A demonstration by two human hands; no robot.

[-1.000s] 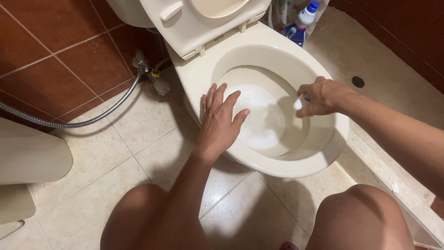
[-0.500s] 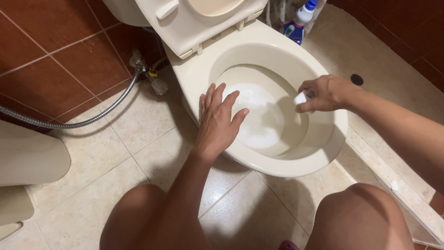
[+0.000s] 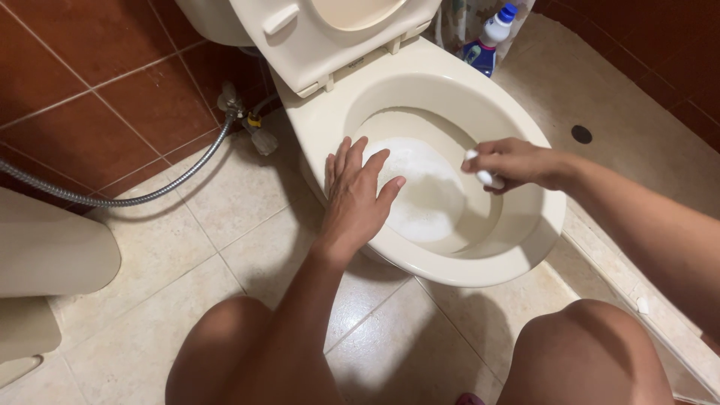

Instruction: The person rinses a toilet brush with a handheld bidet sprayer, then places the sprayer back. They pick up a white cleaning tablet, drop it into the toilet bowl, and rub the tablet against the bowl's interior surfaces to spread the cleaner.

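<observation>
A cream toilet bowl [image 3: 442,274] stands in front of me with its seat and lid [image 3: 322,34] raised. Foamy white water [image 3: 424,191] fills the bottom of the bowl. My left hand [image 3: 356,195] rests flat on the bowl's left rim, fingers spread, holding nothing. My right hand [image 3: 514,163] hovers inside the bowl near the right wall, closed around a small white object [image 3: 484,176] whose ends stick out of the fist. What the object is cannot be told.
A blue and white bottle [image 3: 486,41] stands behind the toilet at the right. A metal hose [image 3: 135,196] and wall valve [image 3: 240,112] run along the red tiled wall at left. A floor drain [image 3: 580,133] lies at right. My bare knees [image 3: 585,352] fill the foreground.
My right hand has moved a little left and down inside the bowl, turning the white object in its grip. My left hand has stayed on the rim.
</observation>
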